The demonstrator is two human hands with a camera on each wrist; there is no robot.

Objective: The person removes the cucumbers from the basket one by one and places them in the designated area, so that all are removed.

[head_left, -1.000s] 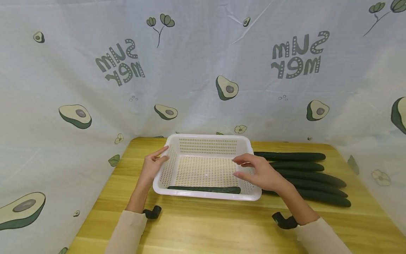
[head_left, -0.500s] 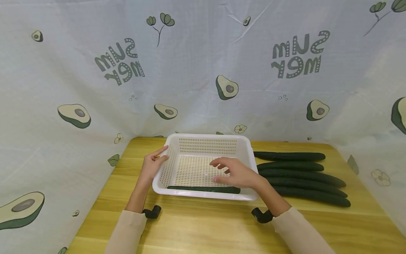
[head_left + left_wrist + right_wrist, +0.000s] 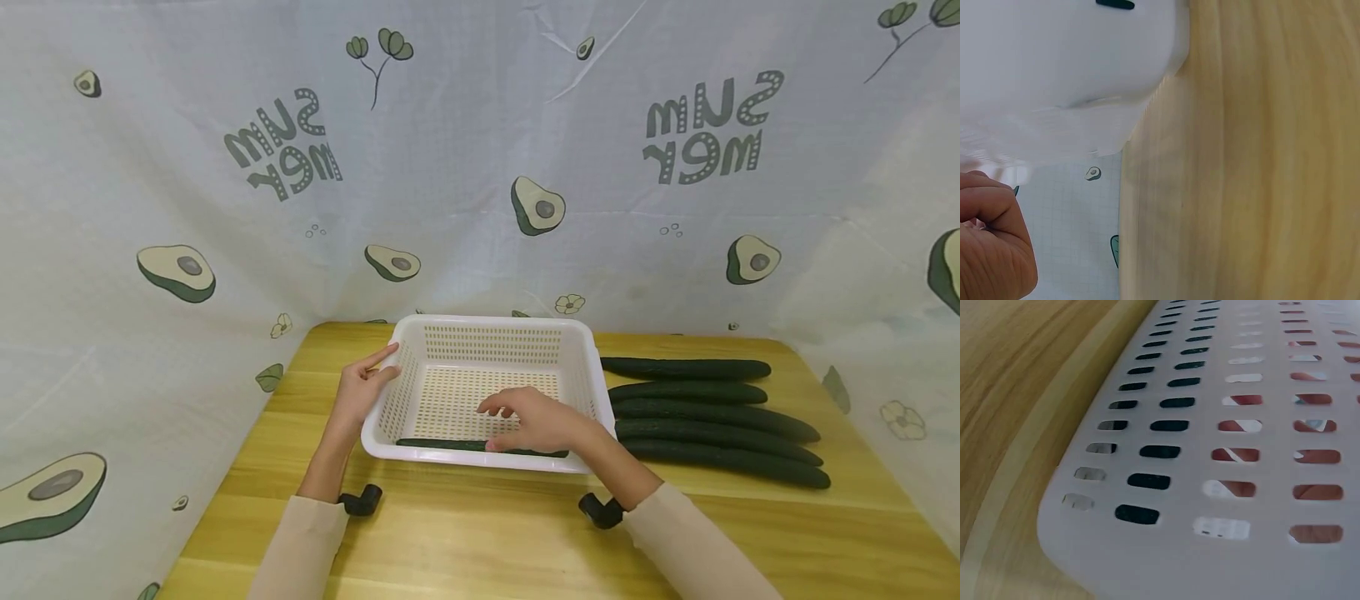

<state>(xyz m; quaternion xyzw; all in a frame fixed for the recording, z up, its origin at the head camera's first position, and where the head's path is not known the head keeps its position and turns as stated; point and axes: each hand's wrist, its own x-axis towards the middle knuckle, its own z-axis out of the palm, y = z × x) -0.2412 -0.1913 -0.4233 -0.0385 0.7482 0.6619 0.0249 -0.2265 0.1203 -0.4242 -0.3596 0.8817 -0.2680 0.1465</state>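
A white plastic basket (image 3: 487, 321) with slotted walls stands on the table. One long cucumber (image 3: 442, 444) lies inside along its near wall. My left hand (image 3: 358, 396) holds the basket's left rim, thumb over the edge; in the left wrist view its curled fingers (image 3: 988, 209) show below the basket wall (image 3: 1097, 62). Reaching over the basket's right side, my right hand (image 3: 536, 421) hovers inside with fingers loosely bent and spread, thumb tip right at the cucumber. Through the slots in the right wrist view, the dark cucumber (image 3: 1137, 514) and part of the hand show.
Several more cucumbers (image 3: 712, 411) lie side by side on the wooden table (image 3: 465, 533), right of the basket. A hanging white cloth (image 3: 465, 150) printed with avocados encloses the table at the back and sides. A black wrist camera mount (image 3: 600, 510) sits under the right wrist.
The right hand has moved left from over the basket's right wall and then down toward the cucumber inside. The left hand and the basket have stayed in place.
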